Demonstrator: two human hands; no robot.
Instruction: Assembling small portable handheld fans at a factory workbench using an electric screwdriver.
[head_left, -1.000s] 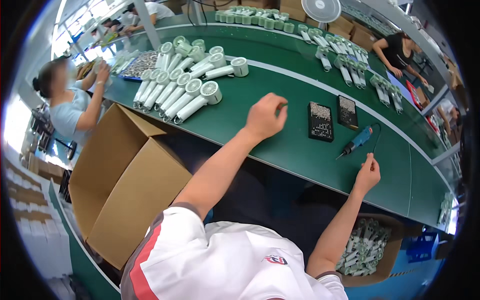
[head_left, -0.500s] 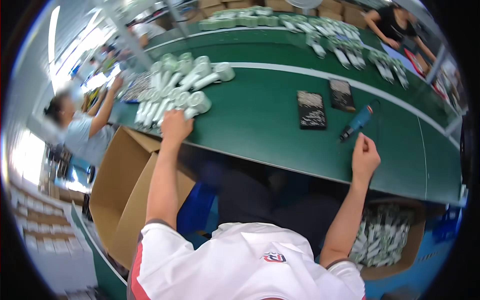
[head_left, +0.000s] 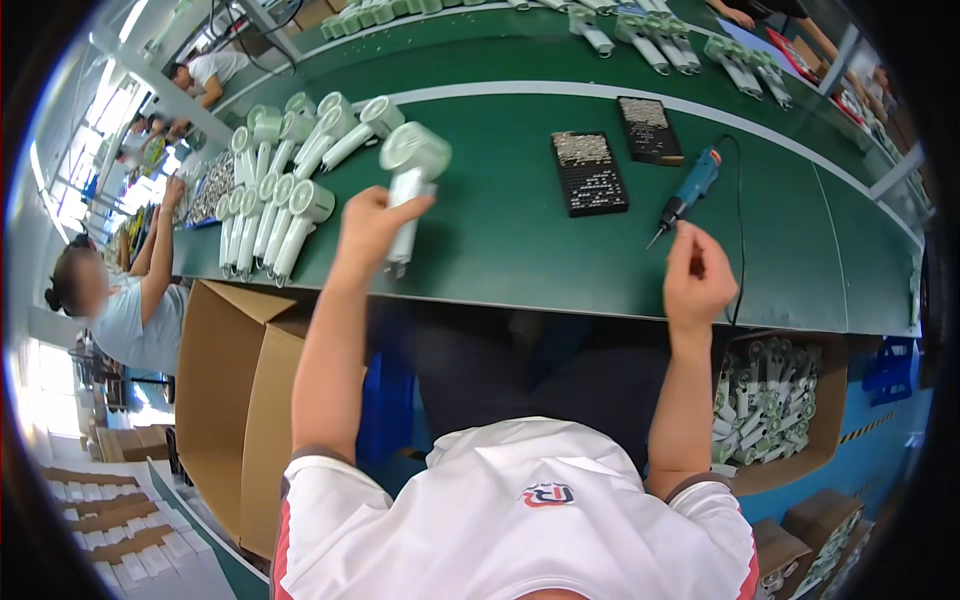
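My left hand (head_left: 368, 232) is closed round the white handle of a handheld fan housing (head_left: 414, 152) with a pale green round head. It is held tilted, head away from me, above the near part of the bench. To its left, several similar fan housings (head_left: 268, 215) lie in rows. My right hand (head_left: 700, 280) has its fingers curled in a pinch; whatever is in them is too small to make out. Just beyond its fingertips lies a blue electric screwdriver (head_left: 695, 182) with a dark nose and a thin bit. Two black screw trays (head_left: 597, 195) hold small silvery pieces.
An open cardboard box (head_left: 215, 400) stands below the bench at left. Another box (head_left: 828, 420), full of white and green parts, sits at lower right. The screwdriver's cord (head_left: 740, 230) runs over the green bench (head_left: 500, 240). A co-worker (head_left: 130, 300) works at far left.
My left hand has lifted a fan housing out of the rows and brought it to the right. The right hand stays pinched near the screwdriver. The whole view has shifted.
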